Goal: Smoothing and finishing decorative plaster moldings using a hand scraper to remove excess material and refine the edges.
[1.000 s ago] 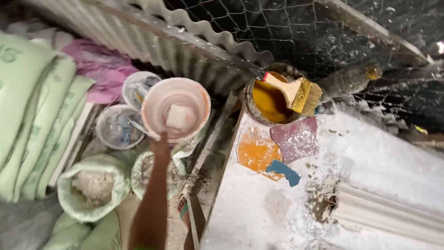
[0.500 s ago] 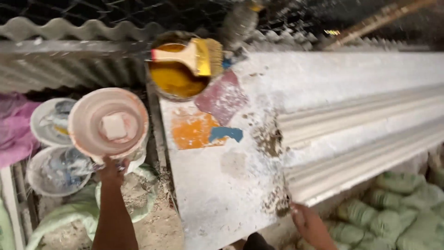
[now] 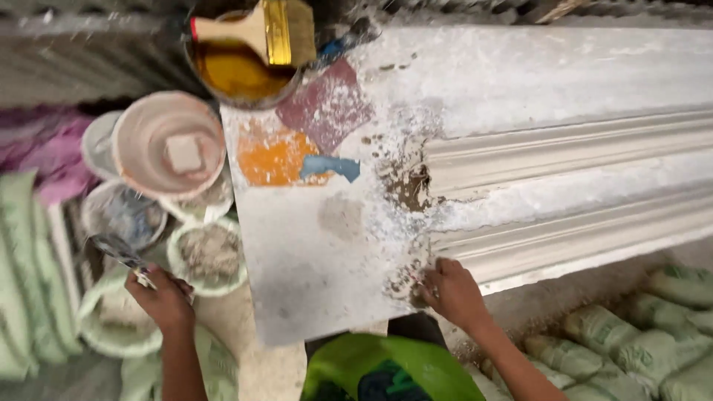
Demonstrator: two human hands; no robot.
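Note:
My left hand is low on the left, shut on a small metal scraper whose blade points up and left over the bowls. A pink bowl with a white block in it stands beside the table's left edge. My right hand lies with bent fingers on the crumbled near end of a long white plaster moulding. Whether its fingers pinch anything is hidden. The moulding lies on a white dusty table.
A tin of yellow liquid with a wide brush across it stands at the table's far corner. Maroon, orange and blue sheets lie near it. Bowls of powder crowd the left. Sacks lie lower right.
The pink bowl left my raised left hand and now stands among the other bowls. My left hand now holds the scraper. My right hand has moved onto the moulding's end.

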